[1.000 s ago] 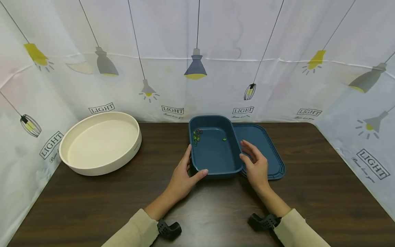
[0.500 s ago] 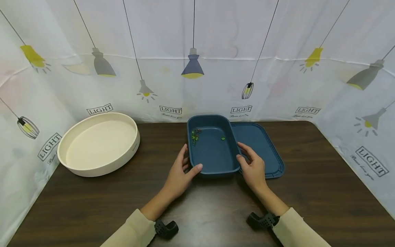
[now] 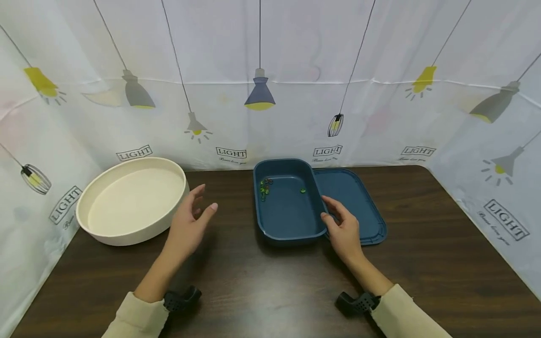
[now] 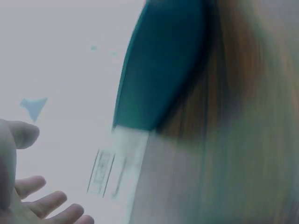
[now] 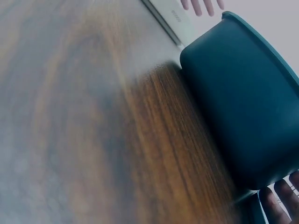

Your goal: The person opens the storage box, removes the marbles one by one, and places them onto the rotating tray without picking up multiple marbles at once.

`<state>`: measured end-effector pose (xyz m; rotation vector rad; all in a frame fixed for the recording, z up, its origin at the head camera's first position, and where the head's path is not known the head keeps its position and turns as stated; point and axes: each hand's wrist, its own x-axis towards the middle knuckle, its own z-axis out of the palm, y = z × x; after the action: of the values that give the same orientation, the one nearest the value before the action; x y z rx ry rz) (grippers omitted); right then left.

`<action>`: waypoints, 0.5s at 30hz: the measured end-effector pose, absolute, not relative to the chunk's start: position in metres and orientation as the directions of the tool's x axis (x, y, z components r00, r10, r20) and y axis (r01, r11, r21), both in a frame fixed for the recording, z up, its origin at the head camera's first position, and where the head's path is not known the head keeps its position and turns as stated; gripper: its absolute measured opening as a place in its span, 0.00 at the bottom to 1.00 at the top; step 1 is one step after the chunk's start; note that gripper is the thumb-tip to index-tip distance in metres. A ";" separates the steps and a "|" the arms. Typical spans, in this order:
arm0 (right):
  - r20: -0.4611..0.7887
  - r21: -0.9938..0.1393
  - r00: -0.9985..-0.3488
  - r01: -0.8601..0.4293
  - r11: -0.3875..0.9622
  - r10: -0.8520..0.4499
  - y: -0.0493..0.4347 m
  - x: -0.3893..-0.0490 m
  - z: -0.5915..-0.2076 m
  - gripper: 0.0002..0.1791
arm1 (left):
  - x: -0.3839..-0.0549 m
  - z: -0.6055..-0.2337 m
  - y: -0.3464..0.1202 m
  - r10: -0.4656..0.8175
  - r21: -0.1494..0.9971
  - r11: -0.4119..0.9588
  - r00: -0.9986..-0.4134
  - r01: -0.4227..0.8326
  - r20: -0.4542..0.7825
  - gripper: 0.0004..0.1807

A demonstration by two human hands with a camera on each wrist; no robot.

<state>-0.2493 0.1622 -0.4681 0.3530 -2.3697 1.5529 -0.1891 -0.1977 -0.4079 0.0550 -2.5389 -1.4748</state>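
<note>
A deep blue rectangular box [image 3: 291, 218] stands on the table, with a cluster of small green and brownish pieces [image 3: 264, 190] near its left wall and one green piece [image 3: 302, 190] apart at the right. My right hand [image 3: 344, 234] touches the box's right side, its fingers loosely bent along the outer wall; the right wrist view shows those fingers [image 5: 275, 203] beside the box [image 5: 243, 98]. Off to the box's left, my left hand [image 3: 188, 225] hovers with nothing in it, near the cream round dish [image 3: 135, 199]. In the left wrist view its fingers [image 4: 49, 203] are spread.
A flat blue lid [image 3: 359, 206] lies right of the box, partly hidden by the box and my right hand. Behind the dark wooden table [image 3: 270, 286] hangs a white curtain [image 3: 228, 42] printed with lamps.
My left hand has come away from the box's left side and moved left toward the cream dish. My right hand, first slightly off the box, now touches its right side.
</note>
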 end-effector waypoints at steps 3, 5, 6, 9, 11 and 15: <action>0.361 -0.849 -0.931 -0.349 0.396 -0.046 0.163 -0.250 -0.468 0.23 | -0.187 -0.406 -0.220 -0.180 0.821 0.566 -0.962 0.071 0.207 0.36; 0.358 -0.850 -0.932 -0.346 0.396 -0.047 0.163 -0.250 -0.468 0.23 | -0.186 -0.404 -0.233 -0.222 0.796 0.601 -0.943 0.068 0.248 0.35; 0.358 -0.850 -0.933 -0.346 0.396 -0.047 0.162 -0.250 -0.468 0.23 | -0.185 -0.402 -0.240 -0.243 0.781 0.621 -0.933 0.061 0.267 0.35; 0.352 -0.852 -0.935 -0.341 0.397 -0.047 0.162 -0.251 -0.468 0.23 | -0.185 -0.399 -0.260 -0.309 0.748 0.664 -0.899 0.028 0.309 0.35; 0.350 -0.850 -0.936 -0.338 0.404 -0.048 0.162 -0.251 -0.468 0.23 | -0.184 -0.397 -0.274 -0.352 0.735 0.678 -0.880 -0.006 0.317 0.35; 0.340 -0.850 -0.939 -0.329 0.412 -0.048 0.162 -0.251 -0.468 0.23 | -0.180 -0.395 -0.305 -0.449 0.726 0.679 -0.844 -0.108 0.294 0.36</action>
<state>-0.2515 0.1621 -0.4684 0.3290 -2.4076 1.5377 -0.1802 -0.3051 -0.3945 0.4317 -2.4384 -1.0127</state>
